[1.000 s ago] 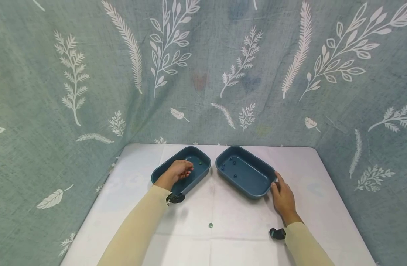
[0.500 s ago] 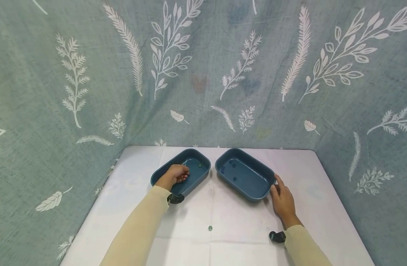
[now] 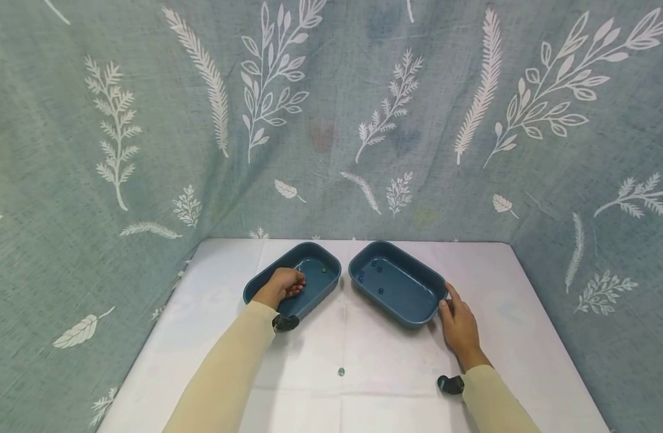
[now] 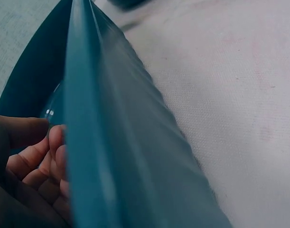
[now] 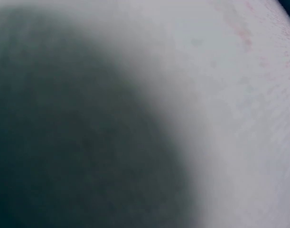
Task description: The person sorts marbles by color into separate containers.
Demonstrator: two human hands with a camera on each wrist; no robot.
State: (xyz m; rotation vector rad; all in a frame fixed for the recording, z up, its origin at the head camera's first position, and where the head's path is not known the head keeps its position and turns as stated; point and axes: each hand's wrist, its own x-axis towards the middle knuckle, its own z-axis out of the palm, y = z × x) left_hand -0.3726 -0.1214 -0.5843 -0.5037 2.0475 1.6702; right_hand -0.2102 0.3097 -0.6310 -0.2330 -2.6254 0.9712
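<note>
My left hand [image 3: 283, 285] reaches into the left blue tray [image 3: 331, 287]. In the left wrist view its fingers [image 4: 36, 159] are curled, with the thumb against or very near the forefinger. Anything between the tips is hidden. Beyond the hand, a small green glass piece [image 3: 324, 270] lies on the tray floor. My right hand [image 3: 460, 325] touches the outer right end of the right blue tray [image 3: 413, 294], fingers fairly straight at its rim. Several small dark blue pieces, one of them a round bead [image 3: 381, 291], lie in that tray. The right wrist view is mostly a dark blur.
A single green glass piece [image 3: 341, 371] lies on the white tablecloth [image 3: 310, 397] in front, between the arms. The trays stand angled, with a narrow gap between their near corners. A patterned grey-green cloth [image 3: 331, 204] rises behind and at both sides.
Over the last second my left hand has shifted slightly back and lower within the left tray, then stayed nearly still. The right hand keeps its place at the tray's end.
</note>
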